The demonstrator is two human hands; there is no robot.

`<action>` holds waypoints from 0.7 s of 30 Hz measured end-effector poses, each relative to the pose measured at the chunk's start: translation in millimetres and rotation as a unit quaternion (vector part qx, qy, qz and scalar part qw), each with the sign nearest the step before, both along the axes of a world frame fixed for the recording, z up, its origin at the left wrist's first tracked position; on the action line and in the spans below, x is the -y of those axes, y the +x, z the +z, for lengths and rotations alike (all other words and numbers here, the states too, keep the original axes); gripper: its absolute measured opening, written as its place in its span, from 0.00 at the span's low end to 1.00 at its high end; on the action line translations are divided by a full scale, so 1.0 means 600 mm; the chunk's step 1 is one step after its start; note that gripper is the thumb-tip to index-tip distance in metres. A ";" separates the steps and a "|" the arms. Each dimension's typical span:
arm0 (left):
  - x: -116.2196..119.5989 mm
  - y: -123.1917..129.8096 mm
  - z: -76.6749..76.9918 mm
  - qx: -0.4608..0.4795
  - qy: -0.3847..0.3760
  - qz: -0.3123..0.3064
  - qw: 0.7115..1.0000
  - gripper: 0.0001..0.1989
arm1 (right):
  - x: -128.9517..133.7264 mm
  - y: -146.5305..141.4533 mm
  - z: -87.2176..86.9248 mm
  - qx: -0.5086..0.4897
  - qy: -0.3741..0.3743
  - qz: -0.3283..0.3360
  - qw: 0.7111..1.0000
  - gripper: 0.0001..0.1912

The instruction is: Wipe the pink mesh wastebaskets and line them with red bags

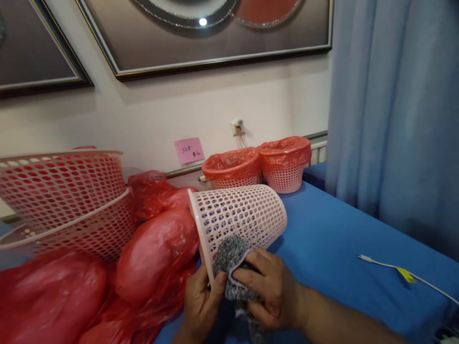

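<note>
A pale pink perforated plastic wastebasket [247, 205] lies on its side on the blue-covered table, its wide rim facing left. My left hand [202, 296] grips that rim near the bottom, thumb outside and fingers partly hidden behind it. Bunched in my right hand [274, 286] is a grey fuzzy cloth [231, 260] with a pale edge, pressed against the basket's lower side by the rim. Part of the cloth hangs down below my right hand.
Red plastic bags [158, 248] fill the left side, beside pink perforated baskets [64, 191]. Two wastebaskets, one [231, 165] and another [285, 162], stand at the back lined with red bags. A white cable [390, 265] crosses the blue table [330, 229] at right, near a blue curtain [390, 119].
</note>
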State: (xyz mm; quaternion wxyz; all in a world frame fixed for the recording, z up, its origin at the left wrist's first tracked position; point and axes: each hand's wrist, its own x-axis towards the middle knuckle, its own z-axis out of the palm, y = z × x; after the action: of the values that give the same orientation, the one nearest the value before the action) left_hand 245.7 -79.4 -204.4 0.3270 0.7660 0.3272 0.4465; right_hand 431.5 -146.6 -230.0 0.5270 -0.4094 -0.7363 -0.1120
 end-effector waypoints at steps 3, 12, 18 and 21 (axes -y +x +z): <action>-0.008 -0.002 -0.003 -0.036 0.035 0.001 0.999 0.26 | -0.023 0.031 -0.014 -0.071 -0.007 -0.068 0.995 0.30; -0.020 0.009 -0.027 -0.133 0.122 -0.006 0.984 0.20 | -0.073 0.116 -0.023 -0.216 -0.043 -0.219 0.950 0.26; -0.021 0.015 -0.021 -0.171 0.133 -0.062 0.974 0.21 | -0.010 0.016 0.006 0.009 0.022 0.055 0.998 0.32; -0.020 0.017 -0.026 -0.175 0.124 -0.038 0.976 0.17 | -0.034 0.052 -0.008 -0.081 -0.004 -0.075 0.994 0.29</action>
State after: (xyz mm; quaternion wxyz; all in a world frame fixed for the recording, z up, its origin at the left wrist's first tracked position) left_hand 255.6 -67.4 -219.7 0.1843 0.8785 0.2923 0.3298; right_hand 462.9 -126.2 -234.7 0.5731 -0.4733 -0.6591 -0.1149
